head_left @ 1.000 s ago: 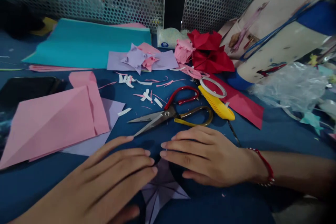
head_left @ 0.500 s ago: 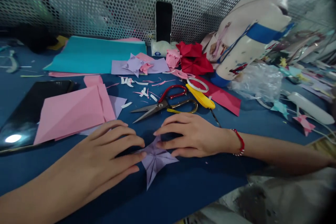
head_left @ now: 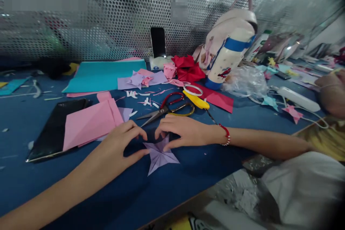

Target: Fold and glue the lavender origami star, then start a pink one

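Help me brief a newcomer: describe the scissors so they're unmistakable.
On the blue table, look just beyond the right hand. Beside a yellow tool lie the scissors. Unlike it, they have two spread blades and mismatched handle loops, one red.

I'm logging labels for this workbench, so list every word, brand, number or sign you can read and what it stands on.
"A": red letter on the white bottle behind the thermos; any other lettering there is unreadable.
White packet below the upright phone: blue mark, too small to read.
Thermos: red print, too blurred to read.
Mesh panel: blurred-out patches, nothing readable.
No numbers can be read.
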`<state>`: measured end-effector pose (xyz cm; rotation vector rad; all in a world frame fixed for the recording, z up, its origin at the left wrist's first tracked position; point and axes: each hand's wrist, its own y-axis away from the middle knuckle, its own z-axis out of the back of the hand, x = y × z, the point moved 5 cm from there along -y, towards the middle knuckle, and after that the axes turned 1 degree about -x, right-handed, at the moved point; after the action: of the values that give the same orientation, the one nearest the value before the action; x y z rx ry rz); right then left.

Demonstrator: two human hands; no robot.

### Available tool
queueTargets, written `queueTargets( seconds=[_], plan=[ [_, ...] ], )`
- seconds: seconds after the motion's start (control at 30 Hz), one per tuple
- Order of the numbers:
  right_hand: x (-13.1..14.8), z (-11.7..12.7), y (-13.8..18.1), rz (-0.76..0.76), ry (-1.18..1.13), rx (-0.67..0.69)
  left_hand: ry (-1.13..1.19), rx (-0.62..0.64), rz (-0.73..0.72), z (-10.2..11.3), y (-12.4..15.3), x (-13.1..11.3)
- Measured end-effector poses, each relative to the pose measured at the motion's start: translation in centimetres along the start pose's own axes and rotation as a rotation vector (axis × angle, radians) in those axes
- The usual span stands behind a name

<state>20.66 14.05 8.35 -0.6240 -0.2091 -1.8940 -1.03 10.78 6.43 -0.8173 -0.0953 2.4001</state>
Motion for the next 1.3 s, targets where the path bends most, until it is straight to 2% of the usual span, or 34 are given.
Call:
queueTargets(
  seconds=[0.13,0.23,0.43,0.63,0.77,0.9,0.97,1.1,1.2,1.3],
  plan=[
    [0.4,0.0,-1.0,-0.103,-0.032,0.098,0.057,0.046,-0.008,-0.7,-1.3,-0.4],
    [0.7,0.2,-1.0,-0.129,-0.151,0.085,0.102,0.062,-0.025,-0.5,-1.4,-1.6],
    [1.6,2.4,-0.9,0.013,-0.36,-0.141,0.181,0.033,0.009,1.2,-1.2,-2.6],
    [2.5,3.9,-1.2,0.133,-0.294,-0.328,0.126,-0.128,-0.031,3.5,-1.9,-2.8],
    [1.5,3.8,-1.3,0.082,-0.23,-0.4,0.084,-0.202,-0.115,4.3,-2.2,-3.1],
    [1.3,2.9,-0.9,0.179,-0.109,-0.326,-0.072,-0.271,-0.321,3.4,-1.4,-3.6],
    [1.4,2.4,-0.6,0.235,-0.149,-0.284,-0.151,-0.268,-0.407,2.2,-0.5,-3.8],
    [0.8,1.8,0.4,0.153,-0.302,-0.289,-0.284,-0.223,-0.463,0.1,1.6,-4.1],
    [0.0,1.6,1.0,0.109,-0.231,-0.309,-0.362,-0.241,-0.444,-0.1,3.0,-4.0],
    [-0.4,0.9,1.2,0.157,-0.161,-0.278,-0.371,-0.19,-0.428,-0.1,3.9,-3.8]
  ],
)
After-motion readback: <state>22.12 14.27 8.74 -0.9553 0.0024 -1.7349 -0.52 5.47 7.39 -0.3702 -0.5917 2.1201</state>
